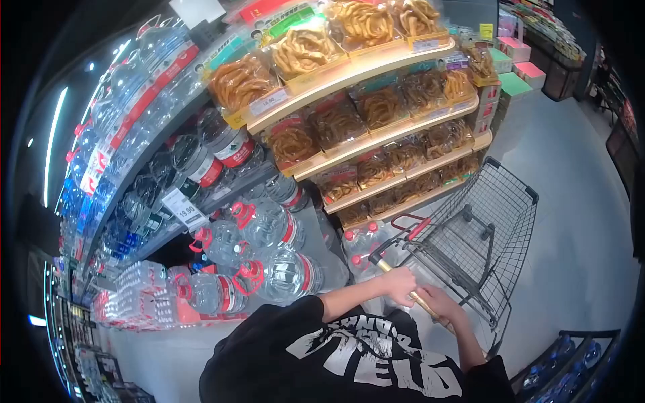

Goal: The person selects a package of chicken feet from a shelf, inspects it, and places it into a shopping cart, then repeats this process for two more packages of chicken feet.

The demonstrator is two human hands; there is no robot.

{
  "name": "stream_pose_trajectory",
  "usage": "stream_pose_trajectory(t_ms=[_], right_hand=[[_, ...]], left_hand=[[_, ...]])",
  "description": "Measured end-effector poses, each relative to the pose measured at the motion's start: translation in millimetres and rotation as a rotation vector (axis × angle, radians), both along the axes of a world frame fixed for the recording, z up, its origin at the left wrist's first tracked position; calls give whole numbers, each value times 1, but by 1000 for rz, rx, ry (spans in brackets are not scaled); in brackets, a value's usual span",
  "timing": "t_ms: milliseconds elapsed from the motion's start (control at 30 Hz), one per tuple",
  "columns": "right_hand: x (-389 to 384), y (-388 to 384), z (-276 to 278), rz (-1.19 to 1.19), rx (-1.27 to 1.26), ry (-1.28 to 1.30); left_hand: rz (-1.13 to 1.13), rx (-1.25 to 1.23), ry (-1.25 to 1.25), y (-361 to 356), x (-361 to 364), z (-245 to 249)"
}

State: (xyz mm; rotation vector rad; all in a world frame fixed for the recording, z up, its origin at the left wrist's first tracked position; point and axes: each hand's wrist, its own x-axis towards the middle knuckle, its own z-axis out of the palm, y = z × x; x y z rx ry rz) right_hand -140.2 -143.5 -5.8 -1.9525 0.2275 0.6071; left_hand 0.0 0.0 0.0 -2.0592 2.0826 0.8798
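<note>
My left hand (399, 285) is closed round the yellowish handle bar (423, 303) of a wire shopping cart (494, 235). Close beside it on the same bar, my right hand (438, 303) is also closed. The cart stands ahead and to the right, and its basket shows no goods. A red piece (419, 229) sits on its near frame. Just left of the cart, a pack of bottles with red caps (366, 242) rests on the floor.
Wooden shelves (376, 148) of packaged twisted snacks stand ahead. Large water bottles (265, 225) fill the left side, with a price tag (185, 209). Green and pink boxes (516, 84) are at the back right, and a dark rack (571, 363) is at the lower right.
</note>
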Motion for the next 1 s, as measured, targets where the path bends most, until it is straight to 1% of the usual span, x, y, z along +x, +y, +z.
stream_pose_trajectory(t_ms=[67,100,133,167,200,233,300,367,433,500,567,600,633,700,733,767,800,833,867,900,967,1000], right_hand=[[5,33,17,62,-101,17],[32,-36,21,76,-234,-11],[40,-39,21,16,-192,-24],[34,-25,19,-46,-119,-11],[31,-12,16,-28,-99,-7],[29,-9,13,-46,-166,-130],[22,2,5,-83,-279,-366],[30,-2,-1,-75,-262,-317],[48,-9,7,22,-270,-65],[69,-15,-4,45,-283,-81],[91,-17,-1,185,-143,38],[105,-12,11,212,-112,104],[114,-9,9,218,-127,100],[130,0,-20,224,-3,-24],[130,0,-53,180,292,-12],[128,-1,-47,184,277,-9],[128,3,-32,170,211,-21],[131,6,-23,157,142,-35],[128,5,-27,132,184,-56],[128,4,-24,136,169,-62],[128,5,-17,166,143,-59],[129,5,-13,165,123,-53]], left_hand=[[87,-74,3,31,-8,-13],[102,-208,-23,-40,21,-21],[169,-549,41,-36,32,-14],[236,-859,121,-14,31,-6],[336,-839,77,8,36,8],[432,-844,30,20,48,22],[654,-940,-68,49,76,45],[832,-998,-230,82,108,70],[890,-1082,-448,113,149,94],[1006,-1132,-569,140,187,123],[1071,-1215,-672,161,218,161],[1114,-1271,-703,173,239,175],[1156,-1330,-736,184,261,188],[1277,-1422,-778,202,302,209],[1323,-1481,-782,212,322,216],[1368,-1546,-784,219,343,222],[1373,-1558,-782,227,365,228],[1427,-1550,-791,233,386,233],[1486,-1544,-799,238,402,233],[1493,-1561,-797,240,407,238],[1413,-1354,-695,242,418,253],[1462,-1378,-640,239,427,255]])
